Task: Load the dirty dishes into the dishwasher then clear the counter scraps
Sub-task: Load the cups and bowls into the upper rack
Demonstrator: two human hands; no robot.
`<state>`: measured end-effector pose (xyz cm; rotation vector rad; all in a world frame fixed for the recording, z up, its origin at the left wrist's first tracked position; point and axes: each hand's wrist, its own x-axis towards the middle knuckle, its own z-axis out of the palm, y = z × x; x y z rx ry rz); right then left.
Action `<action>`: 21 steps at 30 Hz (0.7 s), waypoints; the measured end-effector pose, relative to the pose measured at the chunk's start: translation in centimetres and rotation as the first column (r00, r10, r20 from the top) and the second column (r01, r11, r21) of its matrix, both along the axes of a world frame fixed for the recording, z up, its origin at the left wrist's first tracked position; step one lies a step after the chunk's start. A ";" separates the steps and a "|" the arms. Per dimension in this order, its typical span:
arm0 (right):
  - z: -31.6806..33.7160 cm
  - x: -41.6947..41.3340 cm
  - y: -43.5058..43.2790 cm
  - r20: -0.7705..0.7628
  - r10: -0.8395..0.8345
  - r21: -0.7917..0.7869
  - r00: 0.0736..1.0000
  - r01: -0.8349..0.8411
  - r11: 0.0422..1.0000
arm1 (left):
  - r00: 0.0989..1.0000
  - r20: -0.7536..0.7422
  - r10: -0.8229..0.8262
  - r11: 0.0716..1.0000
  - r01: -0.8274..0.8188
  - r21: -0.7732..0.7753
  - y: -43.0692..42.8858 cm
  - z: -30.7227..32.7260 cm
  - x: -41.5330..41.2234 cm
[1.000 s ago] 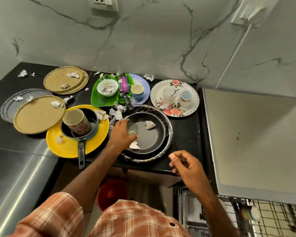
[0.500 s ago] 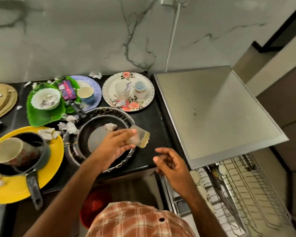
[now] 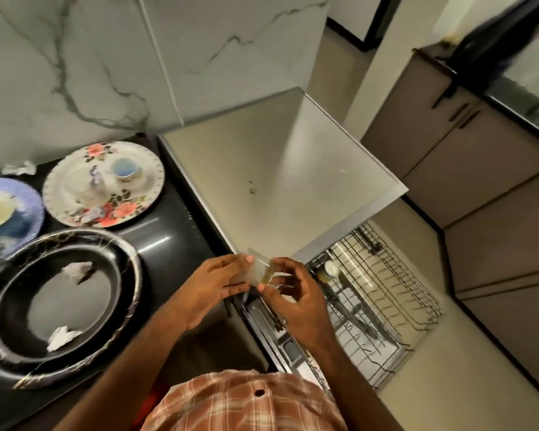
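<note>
- Clear glass tumbler [image 3: 262, 272], small, with a yellowish trace at one end; it is held on its side in the air, over the front corner where the worktop [image 3: 168, 241] meets the dishwasher [image 3: 262, 169].
- Left hand [image 3: 212, 284]: its thumb and fingertips are pinched on the tumbler's left end.
- Right hand [image 3: 293, 293]: its fingers are curled round the tumbler's right end, so the piece is gripped by both hands at once.
- Wire rack [image 3: 386, 293], drawn out of the dishwasher, is seen just right of the hands; a pale cup [image 3: 331, 268] and some dark utensils are lodged near its inner end.
- Black pan [image 3: 44, 306] is set inside a black, gold-veined plate [image 3: 129, 275] on the worktop; two paper scraps [image 3: 75, 270] are left in the pan.
- White floral plate [image 3: 154, 181] is placed behind the pan, near the wall; a small blue cup [image 3: 125, 169] is carried on it.
- Blue plate [image 3: 25, 219] is cut off by the left edge.
- One crumpled scrap [image 3: 19, 168] lies against the marble wall.
- Checked orange shirt [image 3: 246, 402] is seen at the bottom edge.
</note>
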<state>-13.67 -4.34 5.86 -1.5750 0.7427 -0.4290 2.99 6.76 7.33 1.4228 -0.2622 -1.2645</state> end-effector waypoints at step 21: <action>-26.0 -6.8 -19.2 -0.693 -0.015 -0.225 0.721 -0.196 0.954 | 0.232 0.514 -0.826 0.534 0.031 0.845 -11.6 -6.8 -4.1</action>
